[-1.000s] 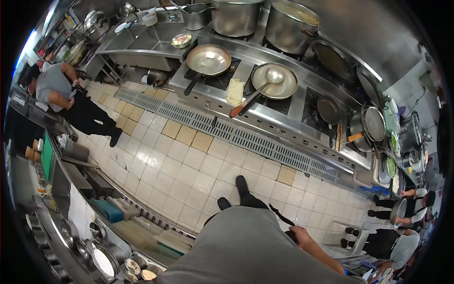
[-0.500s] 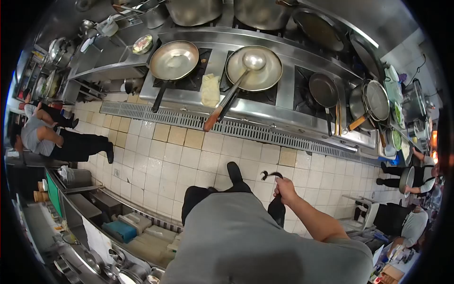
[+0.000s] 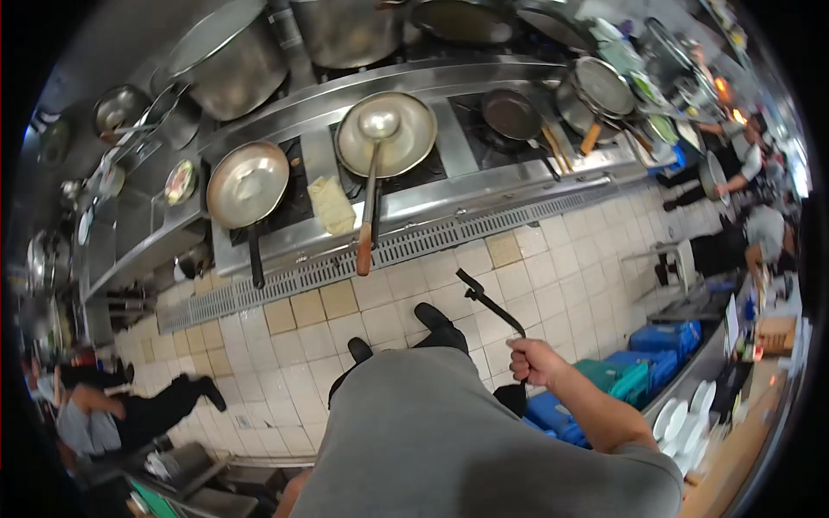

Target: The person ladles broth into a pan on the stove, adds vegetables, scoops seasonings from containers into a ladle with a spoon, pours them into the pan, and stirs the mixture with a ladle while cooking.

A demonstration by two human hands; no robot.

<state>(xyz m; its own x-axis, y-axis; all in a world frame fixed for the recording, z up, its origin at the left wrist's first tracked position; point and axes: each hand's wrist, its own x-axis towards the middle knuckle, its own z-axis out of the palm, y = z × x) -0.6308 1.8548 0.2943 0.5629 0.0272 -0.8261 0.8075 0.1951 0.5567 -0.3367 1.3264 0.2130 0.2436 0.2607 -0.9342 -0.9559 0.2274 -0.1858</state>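
Observation:
My right hand (image 3: 535, 361) is closed around a black strap (image 3: 496, 309) to the right of my body. The strap's free end, with what looks like a dark clip or buckle, sticks out over the tiled floor. Below my fist hangs more black material (image 3: 511, 399), whose kind I cannot make out. Only a bit of my left arm (image 3: 294, 494) shows beside my grey shirt; my left hand is out of sight.
Ahead, the stove (image 3: 414, 203) bears a frying pan (image 3: 249, 186), a pan (image 3: 414, 129) with a ladle (image 3: 378, 125) in it, and a folded cloth (image 3: 331, 205). Blue bags (image 3: 652, 341) lie at right. People stand at left (image 3: 95, 423) and right (image 3: 764, 237).
My view has turned rightward, bringing blue bags and plates into sight. The strap in my right hand now stretches out longer. A bit of my left arm has come into view.

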